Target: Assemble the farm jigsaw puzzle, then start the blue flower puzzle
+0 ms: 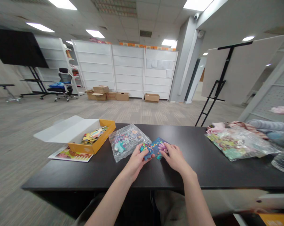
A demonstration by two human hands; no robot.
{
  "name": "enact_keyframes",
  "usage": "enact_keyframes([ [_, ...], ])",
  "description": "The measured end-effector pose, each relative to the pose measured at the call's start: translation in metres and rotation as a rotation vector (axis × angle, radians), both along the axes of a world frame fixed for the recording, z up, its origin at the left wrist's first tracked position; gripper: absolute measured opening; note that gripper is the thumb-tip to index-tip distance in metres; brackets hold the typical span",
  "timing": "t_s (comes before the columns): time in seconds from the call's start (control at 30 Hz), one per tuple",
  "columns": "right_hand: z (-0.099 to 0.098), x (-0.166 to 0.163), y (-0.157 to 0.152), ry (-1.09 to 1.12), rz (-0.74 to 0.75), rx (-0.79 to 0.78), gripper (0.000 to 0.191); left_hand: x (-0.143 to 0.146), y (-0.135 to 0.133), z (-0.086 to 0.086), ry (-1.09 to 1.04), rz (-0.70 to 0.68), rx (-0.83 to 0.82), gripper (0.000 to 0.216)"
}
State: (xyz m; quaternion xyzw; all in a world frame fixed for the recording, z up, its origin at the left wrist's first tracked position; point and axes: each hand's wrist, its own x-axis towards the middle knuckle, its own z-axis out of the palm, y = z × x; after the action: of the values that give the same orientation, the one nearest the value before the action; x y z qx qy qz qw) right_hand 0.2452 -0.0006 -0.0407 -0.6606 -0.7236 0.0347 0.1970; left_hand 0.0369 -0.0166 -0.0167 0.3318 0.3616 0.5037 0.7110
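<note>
My left hand (140, 157) is closed around a few small blue-and-green jigsaw puzzle pieces (146, 150) above the table's near middle. Beside it, my right hand (175, 156) has its fingers bent over a dark blue patch of jigsaw puzzle (159, 145) with bright coloured figures, gripping its right side. The patch lies on the black table (132, 175), and its lower edge is partly hidden by my fingers. Just left of my hands, a clear plastic bag (129, 139) with more colourful pieces lies flat.
An open yellow box (103, 135) of puzzle pieces stands at the left, its white lid folded out over a picture sheet (72, 154). To the right are another plastic bag (238, 144), rolled cloths (266, 125) and a clear vase (283, 161). Cardboard boxes (101, 94) sit by far shelves.
</note>
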Motion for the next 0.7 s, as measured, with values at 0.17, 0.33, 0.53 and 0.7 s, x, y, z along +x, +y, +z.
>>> enact_keyframes([
  [0.17,0.006,-0.005,-0.011,0.007,-0.165,-0.043,0.053,-0.003,0.0,0.001,0.009,0.018,0.009,0.03],
  [0.33,0.012,-0.009,-0.011,-0.043,-0.277,-0.08,0.045,-0.005,0.001,0.001,-0.001,0.006,0.006,0.03],
  [0.53,0.014,-0.002,-0.013,0.029,-0.285,-0.142,0.038,-0.007,0.001,0.002,0.018,-0.014,0.038,0.029],
  [0.7,0.008,0.01,-0.016,0.185,-0.235,-0.137,0.033,-0.01,-0.004,0.007,0.02,-0.048,0.038,0.032],
])
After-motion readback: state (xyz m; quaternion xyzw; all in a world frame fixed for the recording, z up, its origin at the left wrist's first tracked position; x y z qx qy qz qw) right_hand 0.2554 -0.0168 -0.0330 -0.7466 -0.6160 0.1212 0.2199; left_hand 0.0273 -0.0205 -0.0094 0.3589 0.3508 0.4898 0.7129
